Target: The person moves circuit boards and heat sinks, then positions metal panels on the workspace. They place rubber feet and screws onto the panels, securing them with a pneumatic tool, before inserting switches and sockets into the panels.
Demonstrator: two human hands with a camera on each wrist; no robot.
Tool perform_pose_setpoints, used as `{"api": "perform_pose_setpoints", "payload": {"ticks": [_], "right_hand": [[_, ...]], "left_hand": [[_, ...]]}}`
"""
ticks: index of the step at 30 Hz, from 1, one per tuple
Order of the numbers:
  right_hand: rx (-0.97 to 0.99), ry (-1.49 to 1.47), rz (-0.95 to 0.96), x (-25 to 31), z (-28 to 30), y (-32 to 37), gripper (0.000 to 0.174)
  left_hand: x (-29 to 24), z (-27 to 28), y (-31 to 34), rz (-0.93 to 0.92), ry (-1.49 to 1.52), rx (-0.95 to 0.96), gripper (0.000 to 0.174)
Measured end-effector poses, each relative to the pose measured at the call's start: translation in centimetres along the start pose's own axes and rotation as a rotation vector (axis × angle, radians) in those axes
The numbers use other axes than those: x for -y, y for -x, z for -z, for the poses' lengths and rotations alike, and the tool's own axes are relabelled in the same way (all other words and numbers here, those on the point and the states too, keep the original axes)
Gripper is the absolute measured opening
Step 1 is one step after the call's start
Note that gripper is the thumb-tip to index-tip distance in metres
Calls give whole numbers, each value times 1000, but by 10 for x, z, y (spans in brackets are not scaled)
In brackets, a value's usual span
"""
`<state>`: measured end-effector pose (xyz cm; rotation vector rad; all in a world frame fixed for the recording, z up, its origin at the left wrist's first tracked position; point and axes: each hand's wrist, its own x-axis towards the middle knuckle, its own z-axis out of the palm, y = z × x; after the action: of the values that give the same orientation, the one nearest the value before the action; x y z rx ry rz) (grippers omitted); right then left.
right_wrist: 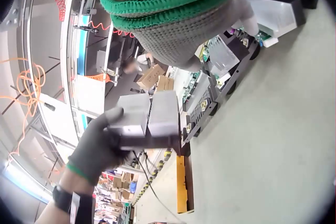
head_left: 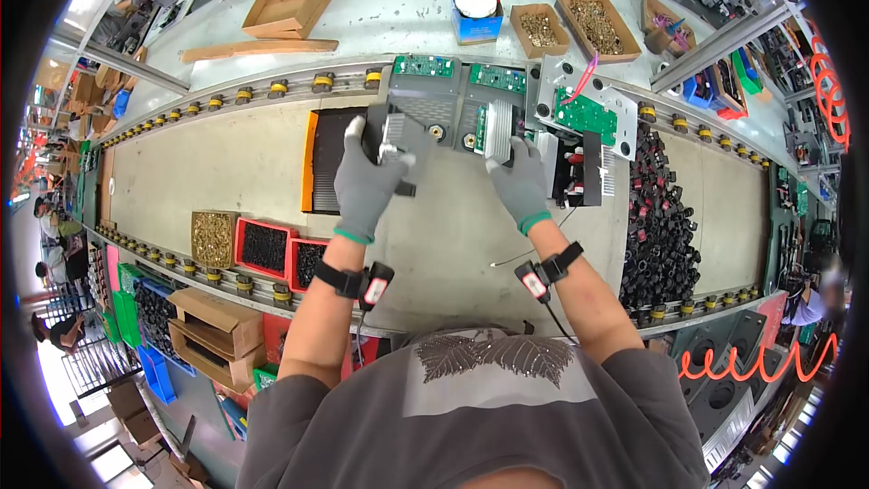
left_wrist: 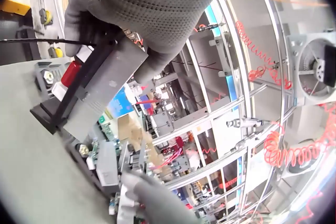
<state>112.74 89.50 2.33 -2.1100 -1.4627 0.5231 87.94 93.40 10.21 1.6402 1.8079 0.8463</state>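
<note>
My gloved left hand [head_left: 365, 183] grips a grey metal block assembly [left_wrist: 107, 85] with a black plate along one side, tilted and raised above the conveyor. In the right wrist view its two grey blocks [right_wrist: 164, 113] show side by side, with a thin cable hanging below. My gloved right hand [head_left: 523, 186] pinches a silver finned heat sink [head_left: 498, 125], thumb and fingers on either side of it. That heat sink stands at one of two grey housings [head_left: 433, 107] bearing green circuit boards [head_left: 497, 78]. Part of the fingers is hidden in the right wrist view.
Right of my right hand are a black unit with red parts [head_left: 577, 177] and a metal plate with a circuit board [head_left: 584, 118]. Black ring-like parts [head_left: 659, 226] pile up farther right. An orange-edged black tray [head_left: 324, 163] and red bins [head_left: 264, 248] lie left.
</note>
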Motion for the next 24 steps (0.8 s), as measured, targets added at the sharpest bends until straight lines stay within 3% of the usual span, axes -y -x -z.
{"api": "perform_pose_setpoints", "payload": {"ticks": [1,4,8,10,11,14,16,19,21,24], "right_hand": [[-7,3,-6,-2,0,6,67],[7,51,4,-8,5,22,64],[25,160,-58,-6,26,23,70],[-82,289,-186,-9,31,18,78],[40,370,-268,-9,33,16,84],[94,520,-406,-15,14,6,86],[151,512,-435,-16,13,-5,89],[212,556,-449,-12,11,-5,97],[208,624,-422,-10,11,-3,102],[212,622,-437,-8,12,3,107]], "left_hand": [[6,-5,-18,3,194,21,95],[4,-16,-59,-1,274,50,95],[-38,7,-40,-88,3,21,94],[-25,5,-22,-89,-13,49,94],[-18,5,-10,-74,-95,50,95],[6,1,23,-7,-197,115,97],[34,-6,40,-11,-242,239,105],[30,-3,52,105,-367,267,109],[39,-3,49,-35,-318,202,111],[41,-2,46,-30,-328,235,109]]}}
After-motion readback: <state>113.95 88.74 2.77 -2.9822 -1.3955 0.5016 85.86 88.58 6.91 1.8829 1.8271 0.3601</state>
